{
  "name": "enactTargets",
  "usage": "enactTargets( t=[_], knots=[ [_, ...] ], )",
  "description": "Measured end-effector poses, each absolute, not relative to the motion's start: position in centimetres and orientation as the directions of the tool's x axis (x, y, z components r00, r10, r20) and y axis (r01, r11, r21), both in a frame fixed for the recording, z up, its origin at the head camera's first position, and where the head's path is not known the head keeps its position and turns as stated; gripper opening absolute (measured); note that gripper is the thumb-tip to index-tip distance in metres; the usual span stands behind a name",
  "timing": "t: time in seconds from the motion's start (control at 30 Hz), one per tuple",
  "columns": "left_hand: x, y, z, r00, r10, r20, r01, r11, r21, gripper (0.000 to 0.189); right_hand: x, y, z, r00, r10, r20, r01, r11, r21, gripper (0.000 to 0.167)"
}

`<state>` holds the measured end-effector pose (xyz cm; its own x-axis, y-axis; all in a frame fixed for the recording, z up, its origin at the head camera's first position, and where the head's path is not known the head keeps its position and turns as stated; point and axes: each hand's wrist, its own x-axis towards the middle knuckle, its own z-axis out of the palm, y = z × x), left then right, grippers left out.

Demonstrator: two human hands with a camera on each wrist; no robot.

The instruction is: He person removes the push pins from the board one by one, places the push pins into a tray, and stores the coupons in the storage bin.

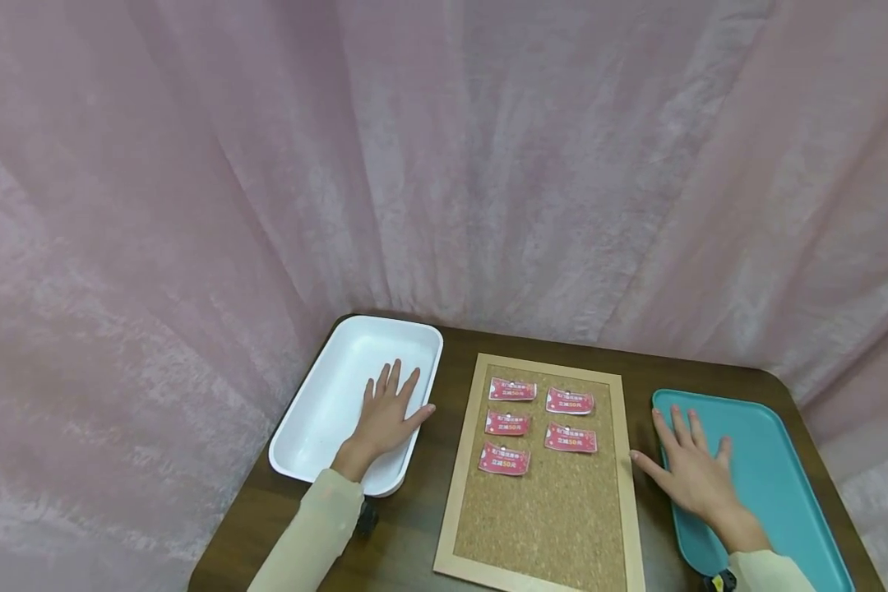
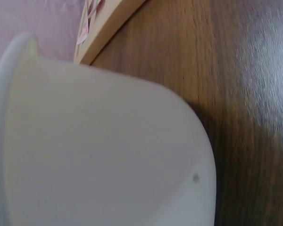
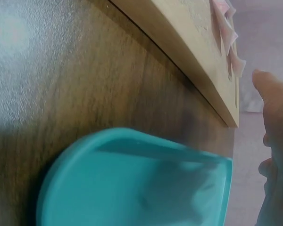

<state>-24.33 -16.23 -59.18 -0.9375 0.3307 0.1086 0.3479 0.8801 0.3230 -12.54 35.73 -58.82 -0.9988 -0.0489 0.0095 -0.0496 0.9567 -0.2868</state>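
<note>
Facing, between left hand [image 1: 385,421] and right hand [image 1: 697,477], a pale-wood-framed rectangular cork board [image 1: 540,514], pointing lengthwise away from the body and bearing five red paper coupons [image 1: 571,439]. Spreading straight fingers, gripping nothing, over a deep white rectangular tray [image 1: 340,382] at left and a shallow teal tray [image 1: 765,464] at right. Looking across a dark-brown wooden table [image 1: 407,543] toward a pink plush curtain [image 1: 503,164].

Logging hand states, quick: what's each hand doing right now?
Left hand: open, holding nothing, over the white tray.
Right hand: open, holding nothing, partly over the teal tray.
</note>
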Motion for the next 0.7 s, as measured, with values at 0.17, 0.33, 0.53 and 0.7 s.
enactTargets(
  t=[0.17,0.33,0.53,0.7],
  knots=[
    [-24.0,-15.2,-58.6,-0.926,0.354,0.133,0.378,0.873,0.308,0.087,-12.5,35.3,-58.9,-0.998,-0.056,0.023,-0.060,0.955,-0.289,0.096],
    [-23.7,-14.0,-57.9,-0.916,0.375,0.141,0.401,0.861,0.313,0.088,-12.7,34.6,-58.8,-0.998,-0.065,0.016,-0.067,0.958,-0.280,0.096],
    [-23.5,-13.0,-57.7,-0.911,0.390,0.130,0.411,0.854,0.319,0.086,-13.2,33.5,-58.7,-0.996,-0.083,0.037,-0.089,0.961,-0.260,0.095],
    [-23.0,-12.2,-57.8,-0.905,0.407,0.125,0.425,0.847,0.318,0.085,-13.1,32.6,-58.7,-0.995,-0.095,0.034,-0.101,0.964,-0.248,0.095]
  ],
)
